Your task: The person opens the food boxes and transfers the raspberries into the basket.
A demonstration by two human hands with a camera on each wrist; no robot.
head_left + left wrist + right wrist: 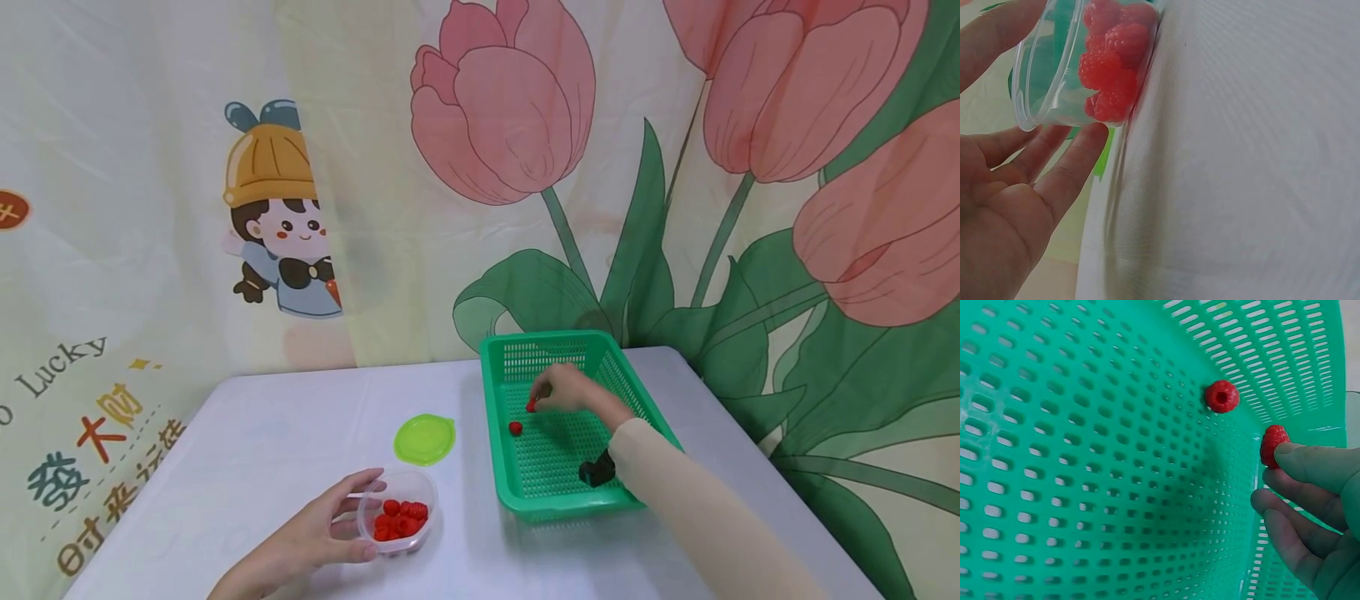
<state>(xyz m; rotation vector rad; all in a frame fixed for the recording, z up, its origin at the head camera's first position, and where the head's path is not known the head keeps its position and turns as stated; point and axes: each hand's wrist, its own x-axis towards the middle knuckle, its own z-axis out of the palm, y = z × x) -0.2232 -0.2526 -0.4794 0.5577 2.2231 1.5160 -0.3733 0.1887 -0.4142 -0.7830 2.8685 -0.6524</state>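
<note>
My left hand [324, 525] holds a small clear plastic tub [369, 510], its thumb on one side and its fingers on the other. Several red raspberries [1117, 47] lie inside the tub, which rests on the table. Over in the green basket [497, 467], my right hand [566, 389] pinches one raspberry [1272, 447] between thumb and fingers, above the basket floor. Another raspberry [1222, 396] lies on that floor near the slotted side wall, its hollow end showing in the right wrist view.
A bright green lid [424, 439] lies flat on the white table [300, 433] between tub and basket. The black wrist camera [597, 470] hangs at my right sleeve, over the basket. Behind the table hangs a printed tulip cloth [510, 108].
</note>
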